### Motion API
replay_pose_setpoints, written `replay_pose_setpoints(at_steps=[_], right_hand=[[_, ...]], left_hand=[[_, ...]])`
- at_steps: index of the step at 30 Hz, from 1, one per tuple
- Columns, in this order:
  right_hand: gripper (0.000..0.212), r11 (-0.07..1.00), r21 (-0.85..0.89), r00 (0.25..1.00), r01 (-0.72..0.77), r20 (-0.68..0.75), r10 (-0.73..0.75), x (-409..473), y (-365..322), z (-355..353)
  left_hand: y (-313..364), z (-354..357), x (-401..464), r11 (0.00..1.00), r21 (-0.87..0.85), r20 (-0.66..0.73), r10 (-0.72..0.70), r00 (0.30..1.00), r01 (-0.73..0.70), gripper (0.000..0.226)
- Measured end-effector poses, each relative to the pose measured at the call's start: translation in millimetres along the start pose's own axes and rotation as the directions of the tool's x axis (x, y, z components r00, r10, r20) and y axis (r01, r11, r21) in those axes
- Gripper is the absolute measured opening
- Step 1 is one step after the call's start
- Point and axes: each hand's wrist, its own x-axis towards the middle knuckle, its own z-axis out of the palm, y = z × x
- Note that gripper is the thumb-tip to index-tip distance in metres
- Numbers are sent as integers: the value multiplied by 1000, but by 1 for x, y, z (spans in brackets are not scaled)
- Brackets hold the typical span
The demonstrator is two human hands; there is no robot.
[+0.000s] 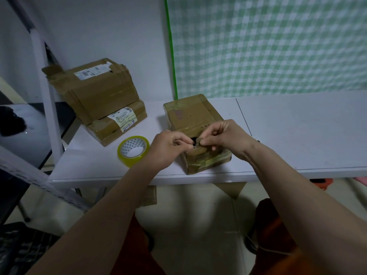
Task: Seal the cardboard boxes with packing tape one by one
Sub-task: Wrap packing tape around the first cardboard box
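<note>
The box (193, 124) at the tabletop's front edge is brown cardboard, creased, under glossy clear tape. The tape roll (133, 150) is shiny yellowish plastic film. The stacked boxes (99, 98) at the left are worn cardboard with paper labels. The tabletop (297, 132) is smooth matt white.

The right half of the white table (301, 132) lies bare; on the left, the tape roll (133, 151) and stacked boxes (103, 100) crowd the space beside the near box (195, 124)
</note>
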Motion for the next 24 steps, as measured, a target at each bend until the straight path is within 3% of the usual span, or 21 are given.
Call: replay_pose_setpoints(at_steps=[2,5,8,10,13,17,20,24], right_hand=[[14,1000,11,1000,-1,10,1,0,0,1],[15,1000,-7,1000,-13,24,14,-1,-1,1],[12,999,16,999,-30,13,30,-1,-3,-2],[15,998,44,996,-38,-80,41,1,-3,-4],[6,976,-212,975,-58,-224,9,9,-5,0],[34,730,-665,984,-157,-169,58,27,-16,15],[45,528,-821,974,-219,-154,165,36,-24,29],[38,339,-921,972,-191,-129,198,42,-28,42]], left_hand=[[-2,-1,0,998,57,-1,12,1000,-12,15],[-2,2,0,986,165,26,-4,1000,-1,37],[0,9,0,984,178,-47,34,998,-25,20],[-1,13,-2,975,194,-74,120,990,-104,14],[-4,17,-5,937,281,-151,256,955,-207,13],[-6,22,-11,874,356,-192,413,890,-329,14],[-10,24,-14,809,418,-188,523,831,-414,14],[-14,25,-15,769,459,-193,576,794,-446,12]])
